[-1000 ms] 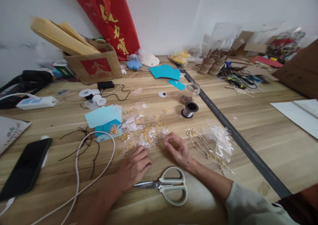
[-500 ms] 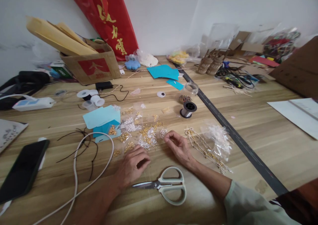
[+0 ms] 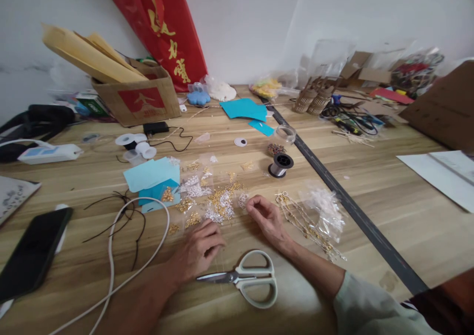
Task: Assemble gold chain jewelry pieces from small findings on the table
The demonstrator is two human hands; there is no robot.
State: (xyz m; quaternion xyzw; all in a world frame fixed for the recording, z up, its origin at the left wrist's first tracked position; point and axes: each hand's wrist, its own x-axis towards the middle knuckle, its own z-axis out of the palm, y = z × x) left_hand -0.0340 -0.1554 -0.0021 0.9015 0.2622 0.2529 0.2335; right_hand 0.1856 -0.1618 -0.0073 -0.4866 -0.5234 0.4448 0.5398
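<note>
Gold and silver beads (image 3: 225, 202) lie in a loose pile at the middle of the table. Just below the pile, my left hand (image 3: 203, 246) rests with curled fingers; anything in its fingertips is too small to make out. My right hand (image 3: 264, 219) is right of the pile, thumb and forefinger pinched together beside small clear rings (image 3: 242, 200). What the pinch holds cannot be seen. Scissors (image 3: 246, 278) with pale handles lie below my hands. Gold chains (image 3: 305, 226) are right of my right hand, next to clear plastic bags (image 3: 328, 211).
A wire spool (image 3: 280, 165) stands behind my right hand, near a jar (image 3: 285, 133). Blue cards (image 3: 159, 182), a white cable (image 3: 168, 226) and a phone (image 3: 35, 248) are on the left. A cardboard box (image 3: 138, 98) stands at the back left.
My left hand's fingers have drawn slightly closer together. My right hand has barely moved, and the things on the table lie as before.
</note>
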